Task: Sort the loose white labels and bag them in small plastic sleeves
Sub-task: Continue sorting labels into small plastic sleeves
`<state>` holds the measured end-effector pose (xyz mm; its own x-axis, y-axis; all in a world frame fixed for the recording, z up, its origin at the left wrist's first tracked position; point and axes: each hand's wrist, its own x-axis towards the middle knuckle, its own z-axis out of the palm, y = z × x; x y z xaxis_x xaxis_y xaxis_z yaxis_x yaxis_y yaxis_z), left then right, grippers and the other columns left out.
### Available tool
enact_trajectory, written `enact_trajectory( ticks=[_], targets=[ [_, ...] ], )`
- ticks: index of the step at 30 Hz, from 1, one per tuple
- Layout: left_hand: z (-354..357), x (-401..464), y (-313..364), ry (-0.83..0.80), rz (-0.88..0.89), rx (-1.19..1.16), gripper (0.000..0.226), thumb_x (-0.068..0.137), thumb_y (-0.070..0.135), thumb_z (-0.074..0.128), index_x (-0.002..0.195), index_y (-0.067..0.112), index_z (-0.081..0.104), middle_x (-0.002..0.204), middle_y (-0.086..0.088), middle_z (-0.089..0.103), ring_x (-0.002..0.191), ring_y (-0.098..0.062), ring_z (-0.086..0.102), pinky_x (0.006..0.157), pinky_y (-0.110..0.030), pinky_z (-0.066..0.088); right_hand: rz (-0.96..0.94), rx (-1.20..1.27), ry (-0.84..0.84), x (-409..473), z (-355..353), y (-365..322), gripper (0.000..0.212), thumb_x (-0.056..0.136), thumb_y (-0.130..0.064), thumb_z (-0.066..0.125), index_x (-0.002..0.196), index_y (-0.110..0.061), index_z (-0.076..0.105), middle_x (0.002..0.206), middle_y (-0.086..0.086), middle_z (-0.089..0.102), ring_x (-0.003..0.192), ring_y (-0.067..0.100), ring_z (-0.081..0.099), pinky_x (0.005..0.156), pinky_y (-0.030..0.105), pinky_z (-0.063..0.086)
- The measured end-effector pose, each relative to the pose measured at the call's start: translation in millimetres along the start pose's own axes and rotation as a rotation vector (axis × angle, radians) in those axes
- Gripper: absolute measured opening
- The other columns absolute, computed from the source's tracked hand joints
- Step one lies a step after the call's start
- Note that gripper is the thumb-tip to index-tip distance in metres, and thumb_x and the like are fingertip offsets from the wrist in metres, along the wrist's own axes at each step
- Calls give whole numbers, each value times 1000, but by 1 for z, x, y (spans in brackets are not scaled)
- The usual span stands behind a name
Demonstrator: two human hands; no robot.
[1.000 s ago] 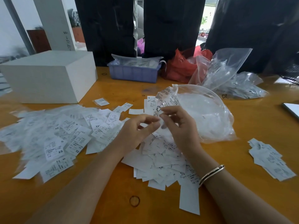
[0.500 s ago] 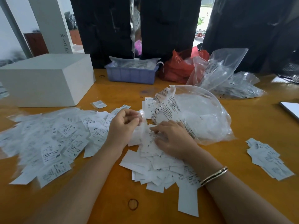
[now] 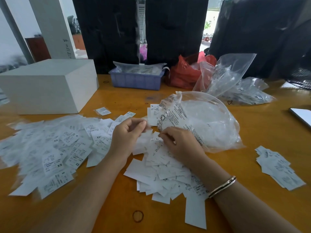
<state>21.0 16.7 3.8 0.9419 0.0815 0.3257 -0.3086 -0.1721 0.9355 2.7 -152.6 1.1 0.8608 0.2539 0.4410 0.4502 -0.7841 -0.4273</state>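
Note:
A heap of loose white labels (image 3: 165, 174) lies on the orange table (image 3: 262, 132) in front of me. My left hand (image 3: 127, 135) hovers over the heap's far edge, its fingers curled round a small clear plastic sleeve (image 3: 148, 132). My right hand (image 3: 181, 143) rests on the heap, with bent fingertips pinching a white label (image 3: 155, 137). A wide spread of sleeved labels (image 3: 50, 148) marked XS and S covers the table to my left. Just behind my right hand lies a large clear bag of empty sleeves (image 3: 210, 125).
A white box (image 3: 47, 84) stands at the back left, with a blue tray (image 3: 136, 79), a red bag (image 3: 185, 73) and clear bags (image 3: 232, 76) along the back. A small label stack (image 3: 277, 167) lies at the right. A rubber band (image 3: 138, 216) lies near the front edge.
My hands came apart after meeting above the heap. The left hand drew back to the left with the sleeve. The right hand dropped onto the loose labels.

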Motion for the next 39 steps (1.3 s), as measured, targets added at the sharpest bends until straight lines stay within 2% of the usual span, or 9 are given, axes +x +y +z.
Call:
enact_trajectory(
  ticks=[3,9,18,21,24,28,33,35,39],
  targets=[
    [0,0,0,2,-10,-47,8,93,22,57,92,22,65,78,11,72,68,-8,69,58,-14,53,20,-14,52,1,-2,-2,18,97,-29,49,99,-16,62,87,-2,67,75,14,59,69,31,49],
    [0,1,-3,22,-39,-7,12,95,15,53,93,22,62,82,6,68,61,-9,67,52,-16,51,-29,-192,-177,-1,-1,-1,36,91,-37,48,123,-26,58,119,-10,62,107,11,52,96,31,36],
    [-1,2,-3,20,5,5,15,91,11,59,97,24,55,80,19,72,71,2,65,63,-6,48,17,102,76,0,3,-1,19,92,-17,55,102,-21,71,96,-9,69,86,5,61,76,23,49],
    [-1,0,-1,15,31,-3,6,91,18,61,93,24,60,79,16,72,68,2,65,58,-7,46,88,291,192,-1,4,-1,26,92,-11,55,110,-26,66,69,-18,56,56,-6,51,52,8,37],
    [0,-1,0,-25,29,-10,8,90,21,62,91,28,65,80,11,70,66,4,63,56,-6,44,145,398,256,-1,4,2,45,93,-9,53,125,-40,49,55,-18,44,51,-1,42,51,11,37],
    [0,-4,2,-106,35,-54,15,89,15,62,94,28,67,82,12,72,70,3,64,58,-7,46,173,414,284,0,2,2,35,94,-3,49,104,-32,66,81,-22,61,65,-6,53,60,8,41],
    [2,-4,2,-161,54,-56,20,83,11,69,93,28,66,81,11,71,75,0,66,63,-10,49,199,607,170,0,-2,-1,29,96,-22,47,118,-17,65,102,-8,63,86,-7,56,73,5,41],
    [2,-4,1,-185,54,-48,20,82,12,71,94,28,65,81,7,72,77,-3,67,64,-10,49,187,588,113,1,-3,-3,26,92,-34,54,109,-21,69,98,-11,66,87,-7,57,72,5,42],
    [1,-4,-1,-260,-19,-62,20,81,23,72,98,30,65,86,9,72,83,-3,67,64,-11,49,223,585,163,2,-2,-3,11,88,-20,65,84,-28,71,78,-4,71,69,11,60,63,17,44]
  ],
)
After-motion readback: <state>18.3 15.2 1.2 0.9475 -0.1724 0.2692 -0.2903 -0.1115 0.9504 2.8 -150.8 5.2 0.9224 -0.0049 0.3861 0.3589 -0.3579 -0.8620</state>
